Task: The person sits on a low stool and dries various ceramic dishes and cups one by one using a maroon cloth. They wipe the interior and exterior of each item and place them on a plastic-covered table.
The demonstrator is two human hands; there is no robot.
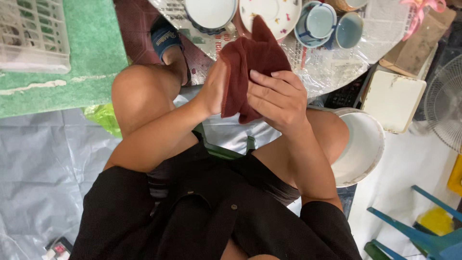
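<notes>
The person is sitting over their knees and working a dark red-brown soft cloth [252,67] between both hands. The left hand [211,89] is pressing its palm flat against the cloth's left side, its fingers hidden behind the fabric, so how they are curled cannot be told. The right hand [279,98] is clasping the cloth from the other side, its fingers [269,82] lying across the front of the fabric and pinching it against the thumb beneath. The cloth is bunched, with one corner sticking up above the fingers and a fold hanging just below them.

Beyond the fingers, a round surface covered in newspaper and clear plastic [332,62] is carrying crockery: a white saucer with small flower prints [281,14], a pale blue cup in a blue-rimmed saucer [317,21], and a second blue cup [349,29] beside it. A white plastic bucket [365,144] is standing just right of the right wrist.

Judging by the grip, the cloth is being gathered or folded in hand; continuing would call for the right fingers to shift their pinch while the left palm steadies the fabric.
</notes>
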